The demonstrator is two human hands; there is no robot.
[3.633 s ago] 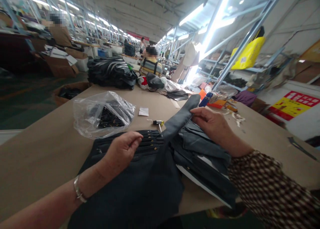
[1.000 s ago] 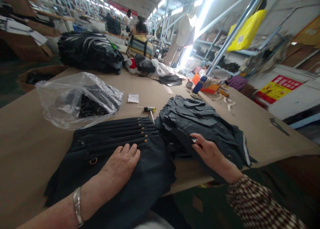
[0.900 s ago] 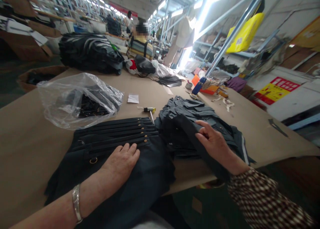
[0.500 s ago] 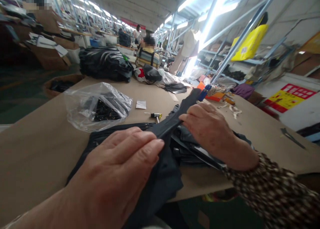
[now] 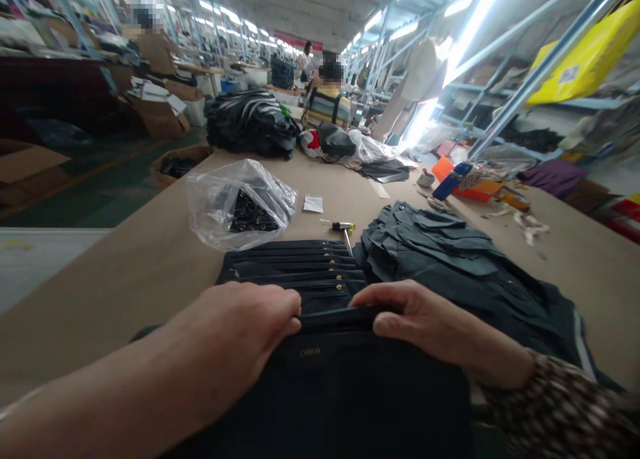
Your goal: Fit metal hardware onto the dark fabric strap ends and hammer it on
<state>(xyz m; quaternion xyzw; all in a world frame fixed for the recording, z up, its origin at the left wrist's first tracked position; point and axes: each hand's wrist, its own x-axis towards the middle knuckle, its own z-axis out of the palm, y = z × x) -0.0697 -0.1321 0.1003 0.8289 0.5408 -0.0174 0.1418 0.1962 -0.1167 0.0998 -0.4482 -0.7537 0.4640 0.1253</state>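
Observation:
My left hand [image 5: 240, 335] and my right hand [image 5: 425, 322] both grip the top edge of a dark fabric piece [image 5: 350, 392] with small lettering near its edge. It lies over a row of overlapped dark pieces with brass studs [image 5: 300, 269] on the brown table [image 5: 125, 279]. To the right of my right hand sits a heap of dark grey fabric pieces [image 5: 460, 265]. A clear plastic bag of black metal fittings [image 5: 240, 205] lies beyond my left hand.
A small yellow-handled tool [image 5: 344, 229] and a white slip [image 5: 313, 204] lie mid-table. Farther off are black bundles [image 5: 250, 122], an orange box with a blue object [image 5: 457, 179], a seated person [image 5: 327, 102], cardboard boxes [image 5: 160, 115] and metal racks [image 5: 525, 85].
My right hand lifted a dark piece from the right heap, carried it left, and both hands have laid it over the studded row. The view has shifted left.

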